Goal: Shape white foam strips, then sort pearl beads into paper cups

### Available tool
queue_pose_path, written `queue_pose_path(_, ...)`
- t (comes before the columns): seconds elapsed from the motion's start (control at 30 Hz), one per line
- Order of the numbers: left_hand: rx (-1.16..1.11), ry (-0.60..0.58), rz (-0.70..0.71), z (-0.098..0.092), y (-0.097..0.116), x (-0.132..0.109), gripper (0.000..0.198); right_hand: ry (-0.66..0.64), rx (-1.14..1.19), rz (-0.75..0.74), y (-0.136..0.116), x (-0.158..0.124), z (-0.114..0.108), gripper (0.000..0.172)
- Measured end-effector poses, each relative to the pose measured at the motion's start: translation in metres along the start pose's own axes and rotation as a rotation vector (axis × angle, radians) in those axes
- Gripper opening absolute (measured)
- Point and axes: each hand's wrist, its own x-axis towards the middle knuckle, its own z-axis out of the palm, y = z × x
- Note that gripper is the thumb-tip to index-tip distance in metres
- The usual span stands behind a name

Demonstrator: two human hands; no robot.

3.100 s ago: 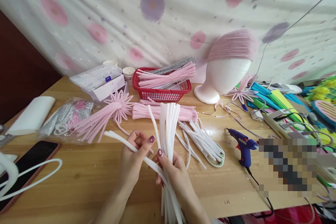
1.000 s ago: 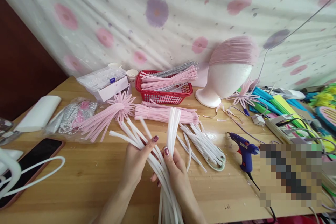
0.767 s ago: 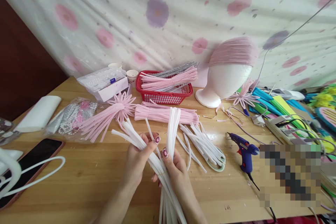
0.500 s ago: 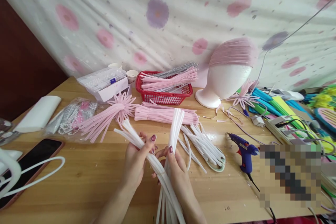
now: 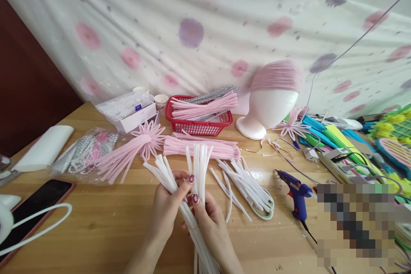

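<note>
Gripping white stems (image 5: pixel 201 169), hands (image 5: pixel 210 218) now closer together

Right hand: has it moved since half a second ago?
Yes. The right hand has shifted left, closer to the left hand, judged against the long, pink, fuzzy bundle behind them.

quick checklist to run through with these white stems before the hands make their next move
1. Left hand gripping its slanted bunch: ok, thumb over the stems.
2. Right hand gripping its more upright bunch: ok.
3. Upper ends of the two bunches apart: ok, a gap shows between them.
4. Left-hand stems lined up at the top: not ok, they splay.
5. Lower ends even: cannot tell, they run out of the picture.
6. Glue gun clear of both hands: ok, it is off to the right; whether it is hot, cannot tell.
</note>
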Motion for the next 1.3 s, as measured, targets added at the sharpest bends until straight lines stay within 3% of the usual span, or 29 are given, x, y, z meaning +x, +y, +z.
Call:
queue_pose_path(0.17,-0.011,-0.015,0.035,-0.002,-0.002,0.002,0.035,0.036,0.032,0.003,0.003,0.002,0.004,0.055)
queue_pose_path(0.37,0.067,-0.076,0.105,-0.007,-0.006,0.006,0.049,0.118,0.023,-0.067,0.013,0.013,0.006,0.060)
queue_pose_path(0.53,0.008,0.019,0.014,-0.010,-0.009,0.007,0.051,0.157,0.007,-0.067,0.013,0.018,0.005,0.062)
queue_pose_path(0.63,0.004,0.067,0.051,-0.012,-0.009,0.009,0.048,0.177,-0.020,-0.027,0.008,0.016,0.006,0.063)
queue_pose_path(0.73,0.028,0.031,0.119,-0.016,-0.008,0.012,0.047,0.210,-0.085,-0.012,0.003,0.013,0.007,0.065)
queue_pose_path(0.9,0.024,-0.046,0.192,-0.022,-0.005,0.015,0.048,0.170,-0.169,-0.014,0.002,0.010,0.005,0.067)
queue_pose_path(1.07,0.007,-0.013,0.222,-0.022,-0.001,0.014,0.052,0.146,-0.236,0.009,0.003,0.004,0.005,0.071)
queue_pose_path(1.23,0.011,-0.035,0.210,-0.017,0.005,0.006,0.050,-0.072,-0.178,-0.046,-0.002,-0.002,0.008,0.068)
queue_pose_path(1.3,0.001,-0.048,0.197,-0.016,0.008,0.003,0.048,-0.094,-0.103,-0.039,-0.003,-0.003,0.009,0.065)
